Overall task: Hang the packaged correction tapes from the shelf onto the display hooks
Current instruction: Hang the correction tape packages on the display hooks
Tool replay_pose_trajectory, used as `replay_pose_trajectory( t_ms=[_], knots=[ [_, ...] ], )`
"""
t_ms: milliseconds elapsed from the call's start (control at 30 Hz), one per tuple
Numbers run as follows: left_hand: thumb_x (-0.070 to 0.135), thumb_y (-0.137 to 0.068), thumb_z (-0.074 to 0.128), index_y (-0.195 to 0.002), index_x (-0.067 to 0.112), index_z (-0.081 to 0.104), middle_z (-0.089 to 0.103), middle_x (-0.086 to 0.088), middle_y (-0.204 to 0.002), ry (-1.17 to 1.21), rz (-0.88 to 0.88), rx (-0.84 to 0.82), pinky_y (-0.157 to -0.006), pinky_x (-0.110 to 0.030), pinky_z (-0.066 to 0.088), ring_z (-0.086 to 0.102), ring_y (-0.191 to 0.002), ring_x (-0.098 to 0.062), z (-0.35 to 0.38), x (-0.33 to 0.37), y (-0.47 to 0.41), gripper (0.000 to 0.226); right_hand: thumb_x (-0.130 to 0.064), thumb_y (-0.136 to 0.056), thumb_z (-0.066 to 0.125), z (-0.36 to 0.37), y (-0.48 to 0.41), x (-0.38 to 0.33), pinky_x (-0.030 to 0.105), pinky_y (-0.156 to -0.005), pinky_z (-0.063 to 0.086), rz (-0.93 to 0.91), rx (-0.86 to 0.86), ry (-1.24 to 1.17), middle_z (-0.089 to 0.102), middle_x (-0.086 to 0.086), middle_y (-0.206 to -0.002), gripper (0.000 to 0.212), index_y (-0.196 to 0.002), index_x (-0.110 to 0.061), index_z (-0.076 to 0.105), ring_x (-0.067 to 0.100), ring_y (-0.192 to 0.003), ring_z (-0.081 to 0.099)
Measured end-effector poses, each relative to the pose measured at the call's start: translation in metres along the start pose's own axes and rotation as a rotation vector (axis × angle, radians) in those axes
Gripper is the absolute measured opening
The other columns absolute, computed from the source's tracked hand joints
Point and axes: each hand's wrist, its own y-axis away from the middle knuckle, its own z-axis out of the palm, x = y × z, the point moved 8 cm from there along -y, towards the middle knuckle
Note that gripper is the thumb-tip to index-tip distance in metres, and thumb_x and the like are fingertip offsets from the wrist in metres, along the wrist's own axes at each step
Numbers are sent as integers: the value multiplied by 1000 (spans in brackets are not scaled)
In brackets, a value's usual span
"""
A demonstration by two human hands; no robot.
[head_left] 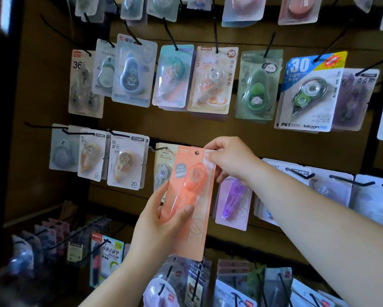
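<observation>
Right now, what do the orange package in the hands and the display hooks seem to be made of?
Orange package: matte card backing, it seems, with a clear glossy plastic blister over the tape; highlights run along the blister. Display hooks: thin dark wire, probably coated metal; too dim to be sure.

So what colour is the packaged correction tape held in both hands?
The flat card package is salmon orange, dispenser included; head view.
</observation>
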Motion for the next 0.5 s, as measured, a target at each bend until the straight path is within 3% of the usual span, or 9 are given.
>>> replay_pose_trajectory(
  t_ms=[167, 300, 433, 500],
  knots=[
    [33, -79, 63, -135, 35, 35, 60, -1, -119, -48, 16, 6, -57, -14, 50, 63, -97, -16, 3, 2, 1, 63, -4, -91, 44, -3, 0, 1, 14, -30, 40, 30, -16, 67, 51, 4, -60, 16, -90, -14, 56, 7, -30, 49],
    [46, -67, 61, -127, 40, 37, 62, 9, -109, 17, 2, -19, -75, -29, 56, 63, -97, -11, 13, -3, 3, 65, -3, -91, 44, -5, 1, -5, 14, -31, 40, 9, -38, 132, 52, 5, -59, 17, -89, -15, 56, 5, -26, 49],
    [40, -78, 55, -114, 45, 29, 50, 27, -92, 96, -37, -30, -62, -11, 45, 53, -81, 9, 28, -8, 11, 45, -2, -90, 45, -4, 0, -14, 14, -31, 42, -27, -67, 188, 52, 5, -57, 18, -89, -17, 56, 5, -30, 49],
    [41, -77, 55, -116, 43, 30, 51, 26, -94, 112, -39, -14, -62, -11, 42, 52, -82, 10, 28, -12, 12, 46, -3, -91, 45, -1, 0, -14, 13, -31, 41, -24, -79, 205, 52, 6, -56, 18, -90, -17, 56, 5, -28, 48]
  ],
)
